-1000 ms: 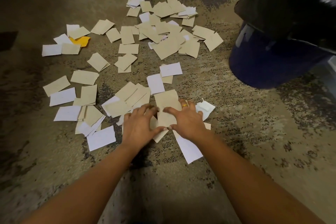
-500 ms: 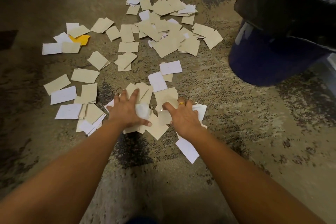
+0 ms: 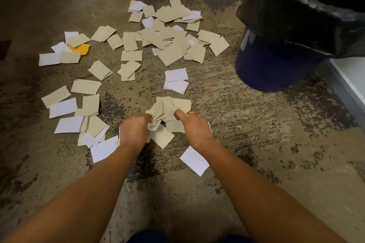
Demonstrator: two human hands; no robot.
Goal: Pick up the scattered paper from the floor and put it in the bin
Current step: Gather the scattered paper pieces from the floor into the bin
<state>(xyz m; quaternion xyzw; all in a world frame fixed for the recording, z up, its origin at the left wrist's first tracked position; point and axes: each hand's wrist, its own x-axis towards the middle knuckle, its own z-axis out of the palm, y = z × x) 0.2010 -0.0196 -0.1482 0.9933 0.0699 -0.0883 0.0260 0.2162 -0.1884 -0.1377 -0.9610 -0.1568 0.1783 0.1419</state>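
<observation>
Beige and white paper slips lie scattered over the mottled carpet. Between my hands sits a bunched pile of beige slips (image 3: 169,110). My left hand (image 3: 134,131) is closed on the pile's left side, with crumpled white paper at its fingertips. My right hand (image 3: 194,127), wearing a gold ring, presses against the pile's right side with fingers curled round the slips. A single white slip (image 3: 194,161) lies just behind my right wrist. The bin (image 3: 276,61), dark blue with a black liner (image 3: 296,16), stands at the upper right.
More slips cover the floor: a dense far heap (image 3: 173,41), a left cluster (image 3: 79,112), two white slips (image 3: 176,80) ahead of my hands, one yellow piece (image 3: 82,48). A white baseboard edge (image 3: 347,83) runs along the right.
Both hands have drawn together, scooping the flat slips near them into a raised bunch. My left hand has curled shut on it. A white slip was left behind near my right wrist.
</observation>
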